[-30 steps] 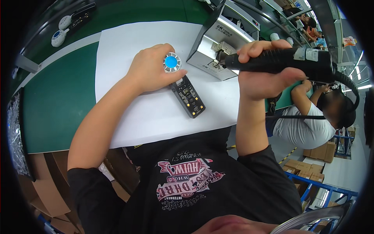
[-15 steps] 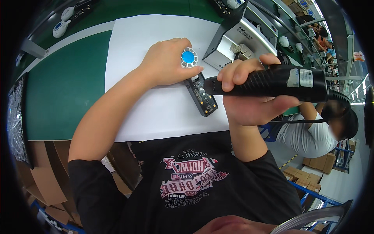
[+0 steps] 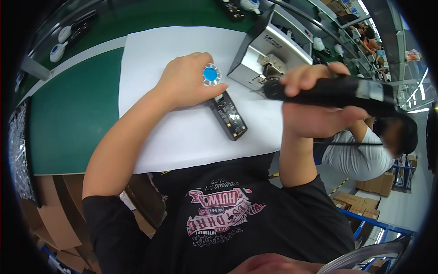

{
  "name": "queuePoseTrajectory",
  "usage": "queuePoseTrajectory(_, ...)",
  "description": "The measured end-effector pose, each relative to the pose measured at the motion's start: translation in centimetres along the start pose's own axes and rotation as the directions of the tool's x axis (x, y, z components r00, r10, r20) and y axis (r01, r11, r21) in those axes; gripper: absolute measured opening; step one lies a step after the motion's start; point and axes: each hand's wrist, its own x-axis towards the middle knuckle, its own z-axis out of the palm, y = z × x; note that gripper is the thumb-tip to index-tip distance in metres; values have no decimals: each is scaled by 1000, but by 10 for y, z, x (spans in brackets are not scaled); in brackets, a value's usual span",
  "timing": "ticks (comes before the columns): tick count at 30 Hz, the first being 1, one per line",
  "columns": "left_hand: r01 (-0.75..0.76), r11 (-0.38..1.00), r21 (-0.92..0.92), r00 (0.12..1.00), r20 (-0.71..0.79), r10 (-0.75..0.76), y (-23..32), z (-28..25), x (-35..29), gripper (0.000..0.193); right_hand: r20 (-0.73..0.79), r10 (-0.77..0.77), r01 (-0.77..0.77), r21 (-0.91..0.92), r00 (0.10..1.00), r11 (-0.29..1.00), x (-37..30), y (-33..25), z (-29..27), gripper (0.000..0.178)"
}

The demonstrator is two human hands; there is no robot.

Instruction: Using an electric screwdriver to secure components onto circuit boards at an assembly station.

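My left hand (image 3: 185,82) is closed round the upper end of a slim black handheld device (image 3: 229,118). Its lower half lies on a white sheet with the circuit board facing up, and a blue round cap (image 3: 210,74) with a silvery ribbed rim shows between thumb and fingers. In my right hand (image 3: 312,118), fingers wrapped round it, is a black electric screwdriver (image 3: 337,92), held level and slightly blurred. Its tip points left, at the front of a silver screw feeder (image 3: 269,48); whether it touches cannot be told.
The white paper sheet (image 3: 157,132) covers part of the green table (image 3: 68,132). White-headed devices (image 3: 58,52) lie along the far left. Clear plastic bags (image 3: 19,150) fill a tray at the left edge. Another person (image 3: 356,153) sits at the right, beyond the screwdriver's cable.
My right hand has drawn the screwdriver to the right, off the circuit board and toward the screw feeder. My left hand keeps its hold on the device. The whole view has shifted slightly.
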Motion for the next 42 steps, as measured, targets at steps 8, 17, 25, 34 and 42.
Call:
queuePoseTrajectory(8,47,999,-6,999,5,-47,-2,1,0,56,-161,-110,19,-481,981,877,8,13,-8,85)
queuePoseTrajectory(17,64,998,-23,997,-35,-65,-10,1,0,57,-109,122,-123,-7,987,992,-33,-14,7,94)
queuePoseTrajectory(25,47,999,-17,996,-71,-49,-13,5,-1,51,-1,136,-136,0,991,991,-57,-11,-5,94)
queuePoseTrajectory(34,39,997,-71,997,-63,-43,-11,0,1,55,17,183,-183,33,983,983,-60,-4,-1,88)
queuePoseTrajectory(42,46,997,-67,998,-35,-49,-7,-1,-4,54,-37,46,-46,1,998,999,-15,-15,-8,84)
